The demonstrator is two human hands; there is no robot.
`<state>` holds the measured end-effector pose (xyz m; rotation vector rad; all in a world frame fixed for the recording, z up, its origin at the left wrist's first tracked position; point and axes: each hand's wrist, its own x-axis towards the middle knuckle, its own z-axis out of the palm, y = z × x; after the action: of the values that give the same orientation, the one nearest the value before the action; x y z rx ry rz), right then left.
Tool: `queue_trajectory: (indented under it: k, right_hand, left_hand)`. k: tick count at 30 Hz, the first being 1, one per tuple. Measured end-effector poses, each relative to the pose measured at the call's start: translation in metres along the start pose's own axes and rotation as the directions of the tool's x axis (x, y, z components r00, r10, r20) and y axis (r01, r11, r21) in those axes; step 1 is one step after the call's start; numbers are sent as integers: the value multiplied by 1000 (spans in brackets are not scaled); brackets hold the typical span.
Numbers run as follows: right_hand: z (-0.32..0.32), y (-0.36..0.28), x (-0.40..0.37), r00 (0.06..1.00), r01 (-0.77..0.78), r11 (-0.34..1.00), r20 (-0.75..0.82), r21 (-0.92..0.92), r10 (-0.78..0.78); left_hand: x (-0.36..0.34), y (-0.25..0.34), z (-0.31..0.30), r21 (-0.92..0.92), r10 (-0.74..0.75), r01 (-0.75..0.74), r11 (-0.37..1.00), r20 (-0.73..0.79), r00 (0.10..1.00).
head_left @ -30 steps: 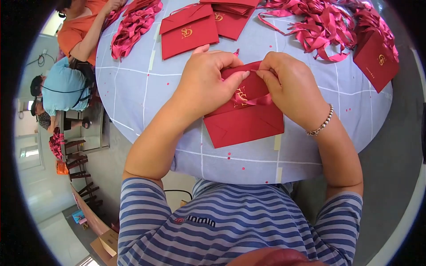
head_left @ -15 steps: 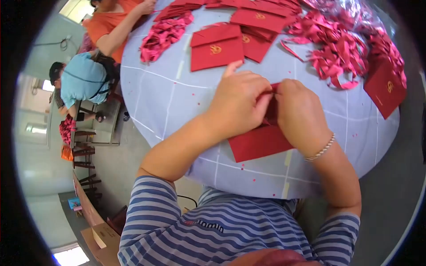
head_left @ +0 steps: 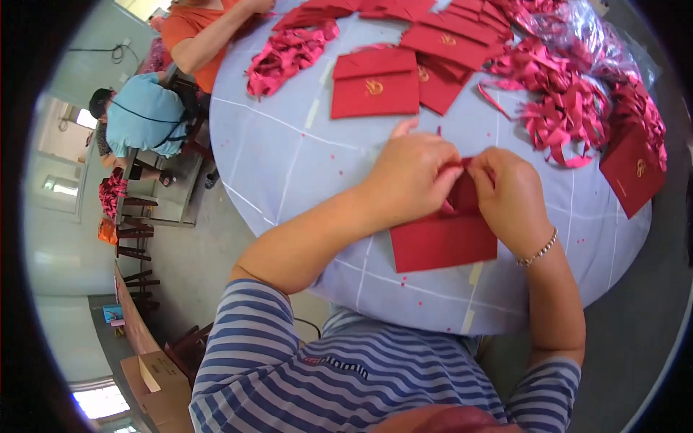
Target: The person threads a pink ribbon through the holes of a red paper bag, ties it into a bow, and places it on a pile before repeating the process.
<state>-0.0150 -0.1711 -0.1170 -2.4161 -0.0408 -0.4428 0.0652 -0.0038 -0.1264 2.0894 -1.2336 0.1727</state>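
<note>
A red card envelope (head_left: pixel 444 245) lies on the table before me, its upper part under my fingers. My left hand (head_left: pixel 415 177) pinches at its top edge, where a bit of ribbon shows between thumb and fingers. My right hand (head_left: pixel 509 195), with a bracelet on the wrist, is closed at the same edge just to the right. What exactly its fingertips grip is hidden. Above the left hand is a finished-looking red envelope (head_left: pixel 375 83) with a gold emblem, beside an overlapping pile of envelopes (head_left: pixel 451 43).
Pink-red ribbons lie in a heap (head_left: pixel 563 108) at right and a smaller bunch (head_left: pixel 292 58) at upper left. Clear plastic (head_left: pixel 592 32) sits at the upper right, above another envelope (head_left: pixel 634 169). A person in orange (head_left: pixel 198 36) sits at the table; another in blue (head_left: pixel 144 112) is beyond.
The view has shifted, so the table's contents appear slightly lower and farther right. My hands remain at the envelope's top edge, and the right hand's fingers have shifted a little, uncovering more of the red card.
</note>
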Motion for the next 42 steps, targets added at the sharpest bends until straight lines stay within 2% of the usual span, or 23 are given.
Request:
queue_trajectory:
  k: [2,4,7,9,10,12,13,14,16,17,19,22,24,26,27,29,30,32,34,37,39,40,42]
  right_hand:
    - [7,2,-5,995,71,993,-60,-97,-77]
    - [9,-9,-10,996,78,978,-36,-196,-87]
    - [11,-12,-8,990,124,938,-26,-324,-140]
    - [11,2,-3,962,225,964,-126,-143,-244]
    - [6,4,-5,962,223,964,-125,-148,-242]
    - [-8,1,-3,1000,-15,959,2,282,15]
    - [-19,-5,-4,969,-238,919,138,313,204]
    - [-20,-4,-5,969,-238,920,138,312,204]
    - [-20,-2,-5,991,-104,981,103,166,87]
    - [-17,0,-6,991,-104,981,101,166,88]
    - [-6,3,-6,989,138,989,-46,-58,-140]
    - [-15,5,-2,996,74,996,41,51,-76]
    - [-29,8,6,951,265,949,-211,171,-227]
    - [-44,15,11,947,282,937,-219,205,-237]
    - [-52,17,11,988,149,940,-14,307,-153]
    - [-61,13,12,927,-153,897,375,414,-15]
    - [-65,12,13,929,-163,895,369,416,-2]
    - [-69,12,15,833,-200,864,544,462,-98]
    - [-69,14,14,846,-207,831,521,516,-113]
    - [-72,19,18,795,-100,896,576,433,-190]
    - [-71,21,19,748,-148,824,607,546,-268]
    - [-69,22,18,753,-150,821,602,551,-266]
    - [-63,24,16,735,-293,753,643,589,-217]
  left_hand:
    - [0,-1,-1,13,23,-23,1000,4,1000]
    - [1,0,-1,-21,88,-88,996,-18,996]
    - [2,3,-4,-2,60,-60,998,-10,998]
    - [2,1,-7,-24,38,-39,999,-23,999]
    - [2,1,-8,-43,12,-14,999,-39,999]
    - [2,4,-13,-38,7,-9,999,-36,999]
    - [3,6,-14,-25,-1,1,1000,-32,999]
    - [3,7,-16,-26,-1,0,1000,-33,999]
    - [4,8,-17,-43,7,-7,999,-11,1000]
    - [4,9,-17,-42,8,-9,999,-10,1000]
    - [3,11,-18,-67,-10,15,998,71,997]
    - [2,9,-17,-36,23,-21,999,37,999]
    - [2,12,-19,-17,69,-69,997,29,997]
    - [2,20,-23,2,116,-116,993,25,993]
    - [3,27,-25,0,215,-216,976,35,976]
    - [4,40,-30,6,378,-379,925,52,924]
    - [3,42,-30,-5,385,-385,923,61,921]
    - [2,44,-29,51,462,-463,885,17,886]
    - [2,43,-29,69,484,-485,872,31,874]
    - [1,44,-29,97,507,-510,855,53,860]
    - [1,46,-29,92,511,-516,852,69,857]
    - [2,47,-28,84,503,-506,858,57,862]
    - [3,47,-28,74,496,-499,864,50,867]
